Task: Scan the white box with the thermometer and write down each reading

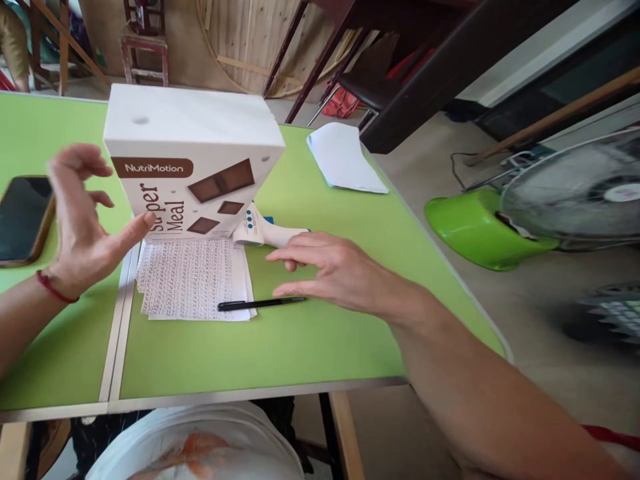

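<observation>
A white box (215, 180) printed "NutriMotion Super Meal" stands upright on the green folding table (310, 353). My left hand (90, 213) is at the box's left side, fingers curved and spread, its thumb in front of the printed face; whether it touches cannot be made out. Handwritten sheets of paper (190, 280) lie at the foot of the box. Against its lower right corner rests a white handheld device with blue dots (273, 233), partly hidden. My right hand (335, 270) hovers just right of the sheets, fingers stretched out and holding nothing. Below its fingertips lies a black pen (260, 304).
On the left lies a phone (25, 217) in a brown case. A stack of blank paper (345, 157) sits near the table's far right edge. Beyond that edge are a green plastic stool (475, 230) and a fan (585, 187) on the floor. A red wooden chair (145, 50) stands behind.
</observation>
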`<state>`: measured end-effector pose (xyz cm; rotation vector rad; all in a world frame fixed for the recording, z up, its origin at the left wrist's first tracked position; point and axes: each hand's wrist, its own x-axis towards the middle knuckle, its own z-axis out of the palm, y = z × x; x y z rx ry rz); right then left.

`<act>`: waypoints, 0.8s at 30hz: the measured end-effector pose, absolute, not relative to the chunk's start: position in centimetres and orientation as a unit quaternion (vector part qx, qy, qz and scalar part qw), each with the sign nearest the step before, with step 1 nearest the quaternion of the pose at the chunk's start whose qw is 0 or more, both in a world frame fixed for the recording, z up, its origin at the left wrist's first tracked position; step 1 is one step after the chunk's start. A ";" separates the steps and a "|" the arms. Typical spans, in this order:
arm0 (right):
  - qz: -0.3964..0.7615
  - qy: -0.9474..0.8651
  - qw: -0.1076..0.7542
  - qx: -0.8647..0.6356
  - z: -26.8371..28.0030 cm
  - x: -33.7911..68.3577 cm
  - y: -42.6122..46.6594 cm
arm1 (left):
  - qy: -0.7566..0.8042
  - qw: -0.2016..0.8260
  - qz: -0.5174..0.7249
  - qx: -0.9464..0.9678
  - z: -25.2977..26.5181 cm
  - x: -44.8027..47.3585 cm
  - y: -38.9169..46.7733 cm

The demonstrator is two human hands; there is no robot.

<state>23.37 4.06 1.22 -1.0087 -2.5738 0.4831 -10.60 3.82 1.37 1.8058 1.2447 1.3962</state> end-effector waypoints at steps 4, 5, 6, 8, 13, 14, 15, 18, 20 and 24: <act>0.142 -0.922 0.119 -0.341 1.1 24.1 1.4 | 0.338 0.080 0.460 0.817 1.6 -9.2 1.6; 0.137 -0.927 0.105 -0.333 0.6 24.1 1.0 | 0.308 0.142 0.361 0.869 1.6 -8.6 1.4; 0.129 -0.931 0.096 -0.327 0.2 24.1 0.7 | 0.284 0.195 0.277 0.897 1.5 -8.0 1.4; 0.112 -0.934 0.100 -0.323 -0.5 24.1 0.5 | 0.235 0.244 0.165 0.926 1.0 -7.0 1.9; 0.162 -0.891 0.187 -0.382 0.4 25.3 1.0 | 0.216 0.211 0.117 0.946 -1.4 -6.7 2.9; 0.178 -0.869 0.218 -0.407 0.8 25.5 1.2 | 0.214 0.200 0.111 0.950 -1.6 -6.7 2.7; 0.191 -0.844 0.254 -0.433 1.1 25.7 1.4 | 0.212 0.188 0.105 0.953 -1.8 -6.8 2.5; 0.222 -0.769 0.367 -0.474 1.3 25.5 1.7 | 0.213 0.145 0.078 0.963 -1.6 -7.0 1.5; 0.267 -0.725 0.427 -0.470 1.1 24.5 1.6 | 0.220 0.114 0.053 0.967 -1.3 -7.0 0.9; 0.425 -0.639 0.469 -0.437 0.1 21.3 1.5 | 0.247 0.072 0.046 0.965 -0.6 -6.0 0.1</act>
